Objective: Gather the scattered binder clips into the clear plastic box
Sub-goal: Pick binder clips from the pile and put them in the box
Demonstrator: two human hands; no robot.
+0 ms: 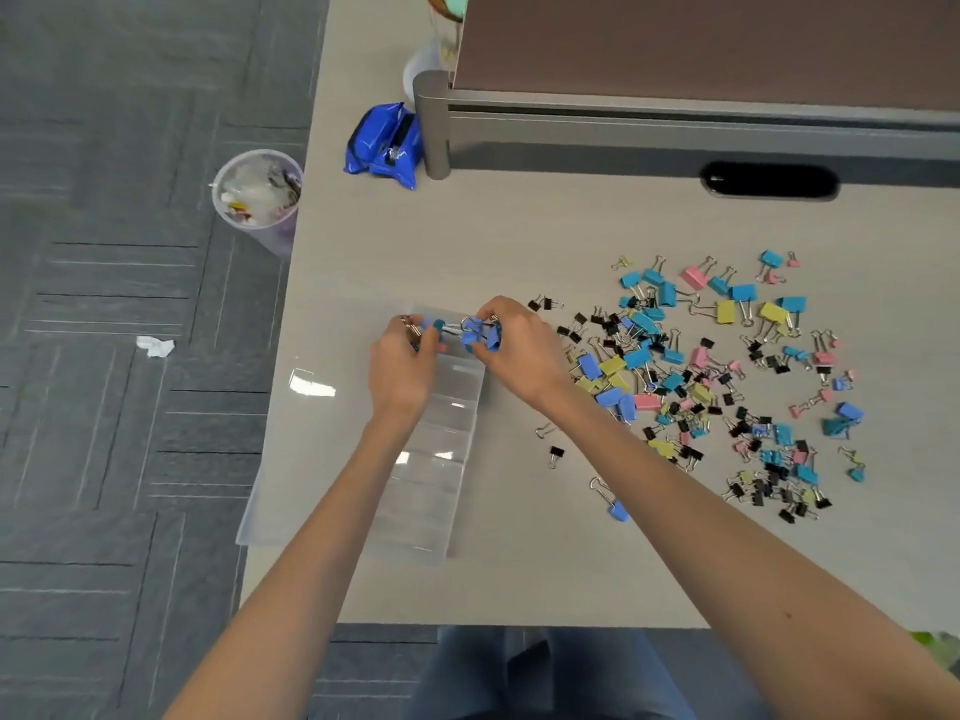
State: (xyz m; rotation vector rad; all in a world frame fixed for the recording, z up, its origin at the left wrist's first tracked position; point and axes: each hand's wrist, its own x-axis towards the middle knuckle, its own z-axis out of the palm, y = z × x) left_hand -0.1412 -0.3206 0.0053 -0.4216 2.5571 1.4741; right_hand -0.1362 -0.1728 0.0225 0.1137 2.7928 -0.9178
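A: What is held in the right hand point(519, 356)?

B: A small bunch of blue binder clips point(480, 337) is gripped in its curled fingers, above the far end of the clear plastic box point(441, 491). Another blue clip point(432, 327) is pinched in the left hand point(402, 371), just beside it.

A: Where is the box placed?

B: It is laid lengthwise near the desk's point(519, 563) left edge; its lid point(311, 381) appears to be folded out over that edge. The scattered binder clips point(727, 376) are spread toward the right edge, the nearest just beside the right wrist.

A: How is the drop best made?

B: The clips should be lowered well inside one compartment before the fingers are loosened, so that none is bounced over the low wall. Tangled wire handles should be freed first. The box can be steadied by the left hand, since it may be tipped by the overhanging lid.
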